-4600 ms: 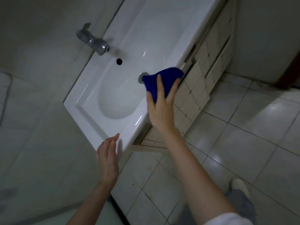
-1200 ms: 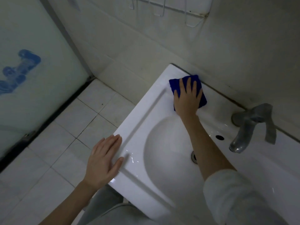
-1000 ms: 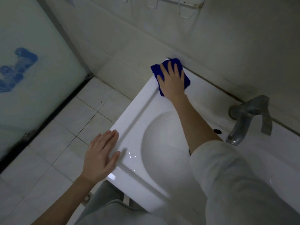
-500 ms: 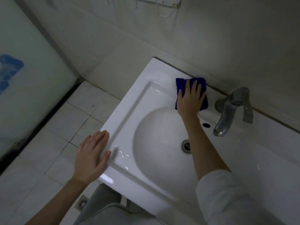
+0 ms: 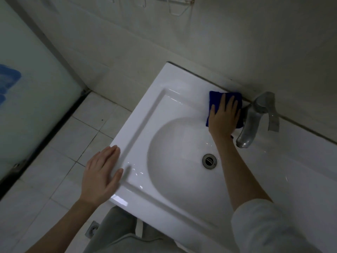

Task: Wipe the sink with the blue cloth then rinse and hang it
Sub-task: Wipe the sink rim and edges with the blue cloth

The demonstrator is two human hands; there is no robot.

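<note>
Cloth (image 5: 214, 97): soft, light, probably damp, pressed flat under my straight-fingered right hand (image 5: 223, 118) beside the tap (image 5: 252, 119), best pinched at its free corner; left hand (image 5: 101, 173) flat on sink (image 5: 164, 79).

The right grip (image 5: 223, 118) stretches far ahead, palm down, its fingers (image 5: 222, 101) straight and slightly spread, pressing flat on the blue cloth (image 5: 215, 96) beneath it. Behind that grip the forearm runs back bare to a pale sleeve (image 5: 264, 225) bunched near the elbow. The left grip (image 5: 101, 177) lies nearer the body, palm down, fingers straight and together, thumb (image 5: 118, 175) splayed toward the right grip, fingertips over the sink (image 5: 164, 79) rim, forearm bare.
</note>
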